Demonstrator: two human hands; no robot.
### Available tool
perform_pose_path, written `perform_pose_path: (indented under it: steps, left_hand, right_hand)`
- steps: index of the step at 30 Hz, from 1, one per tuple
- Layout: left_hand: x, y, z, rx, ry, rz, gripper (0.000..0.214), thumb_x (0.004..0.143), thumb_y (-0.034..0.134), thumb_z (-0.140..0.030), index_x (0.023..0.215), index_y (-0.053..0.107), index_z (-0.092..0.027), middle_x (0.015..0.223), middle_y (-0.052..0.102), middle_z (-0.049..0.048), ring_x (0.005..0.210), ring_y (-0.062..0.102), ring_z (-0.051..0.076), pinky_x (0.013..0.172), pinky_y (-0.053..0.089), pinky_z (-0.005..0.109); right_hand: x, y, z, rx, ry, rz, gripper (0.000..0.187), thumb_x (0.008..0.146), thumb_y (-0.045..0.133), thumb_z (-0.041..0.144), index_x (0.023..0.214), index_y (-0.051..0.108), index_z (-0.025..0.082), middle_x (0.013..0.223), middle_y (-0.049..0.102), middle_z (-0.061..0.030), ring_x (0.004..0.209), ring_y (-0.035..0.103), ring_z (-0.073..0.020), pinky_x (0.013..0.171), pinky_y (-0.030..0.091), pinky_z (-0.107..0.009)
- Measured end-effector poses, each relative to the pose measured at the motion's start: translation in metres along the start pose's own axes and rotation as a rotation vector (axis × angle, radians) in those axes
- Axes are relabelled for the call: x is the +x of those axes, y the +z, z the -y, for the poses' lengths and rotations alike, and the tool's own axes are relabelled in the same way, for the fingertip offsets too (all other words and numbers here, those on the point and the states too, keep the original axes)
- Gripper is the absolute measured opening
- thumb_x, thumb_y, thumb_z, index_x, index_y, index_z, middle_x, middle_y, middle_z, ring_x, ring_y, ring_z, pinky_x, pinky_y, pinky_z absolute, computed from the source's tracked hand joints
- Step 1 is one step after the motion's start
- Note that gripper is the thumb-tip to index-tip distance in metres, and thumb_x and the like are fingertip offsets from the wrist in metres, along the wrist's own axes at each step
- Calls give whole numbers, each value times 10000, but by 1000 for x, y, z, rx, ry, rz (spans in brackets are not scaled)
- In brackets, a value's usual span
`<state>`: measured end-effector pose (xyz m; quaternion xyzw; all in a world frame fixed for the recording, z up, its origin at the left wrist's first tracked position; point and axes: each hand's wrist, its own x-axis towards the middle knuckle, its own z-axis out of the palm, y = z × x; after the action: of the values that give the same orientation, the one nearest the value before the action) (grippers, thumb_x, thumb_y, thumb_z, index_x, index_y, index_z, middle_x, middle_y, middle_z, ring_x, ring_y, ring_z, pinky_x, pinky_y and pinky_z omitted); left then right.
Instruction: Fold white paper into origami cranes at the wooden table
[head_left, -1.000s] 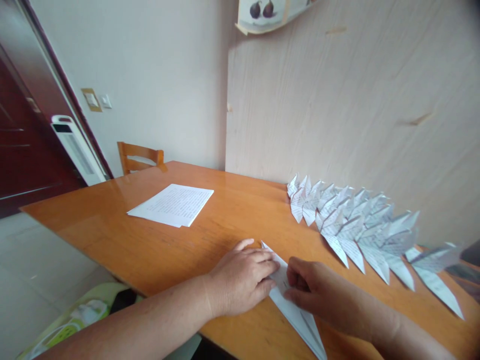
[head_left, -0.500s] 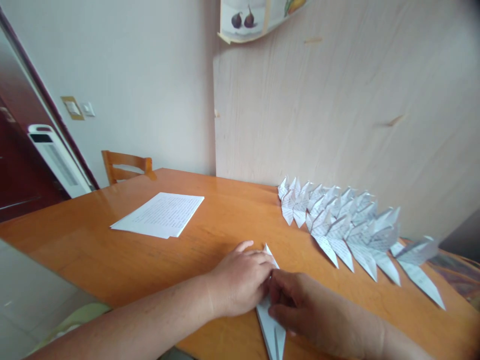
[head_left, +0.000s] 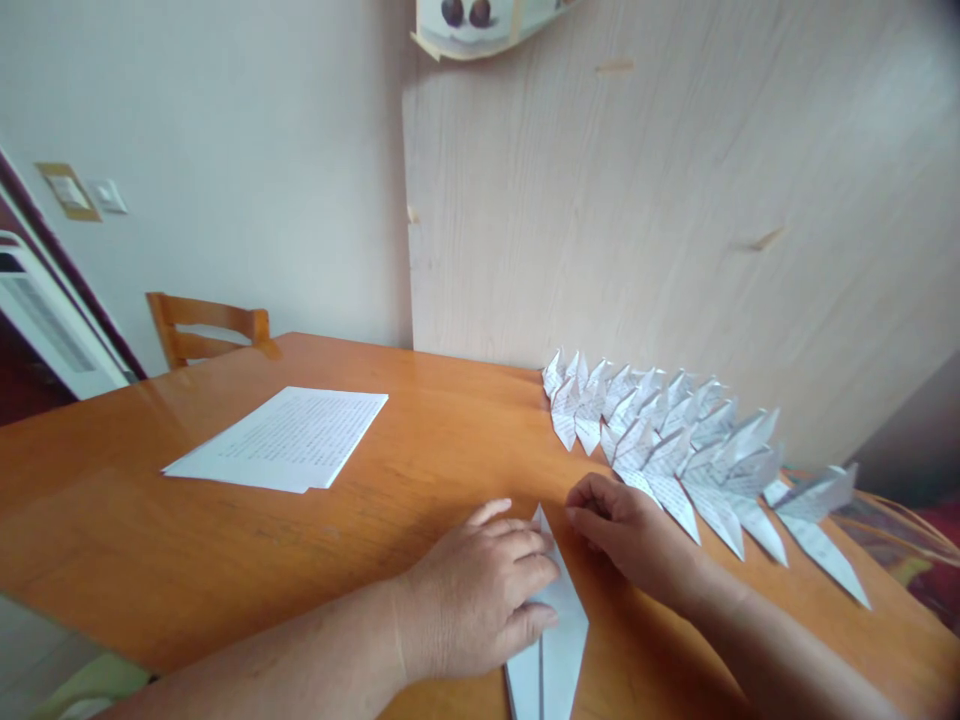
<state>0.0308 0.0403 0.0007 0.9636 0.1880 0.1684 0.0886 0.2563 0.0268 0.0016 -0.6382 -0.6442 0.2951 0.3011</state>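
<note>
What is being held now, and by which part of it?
The left grip pins the folded paper near its pointed tip, against the table, not clasping it. The right grip, curled beside the paper, shows nothing held.

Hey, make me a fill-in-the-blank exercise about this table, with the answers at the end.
The left grip rests ____ (on/beside) the folded paper.
The right grip is ____ (touching/clear of) the folded paper.
In this view, the stack of sheets lies to the ____ (left/right) of the folded pieces.

Missing words: on; clear of; left.
</note>
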Motion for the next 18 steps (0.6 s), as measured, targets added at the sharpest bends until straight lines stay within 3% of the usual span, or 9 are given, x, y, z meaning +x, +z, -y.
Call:
perform_pose_path:
  steps: [4, 18]
  left_hand:
    - [0, 1, 2, 8, 11, 12, 228, 925, 622, -405, 1041, 650, -211, 1140, 698, 64, 1134, 606, 251, 1119, 333, 461]
    - [1, 4, 4, 8, 20, -18, 226, 915, 631, -426, 954, 653, -204, 1055, 688, 67, 1029, 623, 255, 1015, 397, 460]
  right_hand:
    - [1, 7, -3, -189, -101, -58, 119, 875, 543, 272, 790, 601, 213, 702, 636, 12, 657, 564, -158, 614, 401, -275]
    - [12, 15, -5, -248, -21, -32, 224, 909, 554, 388, 788, 630, 215, 725, 677, -4, 677, 602, -171, 619, 407, -276]
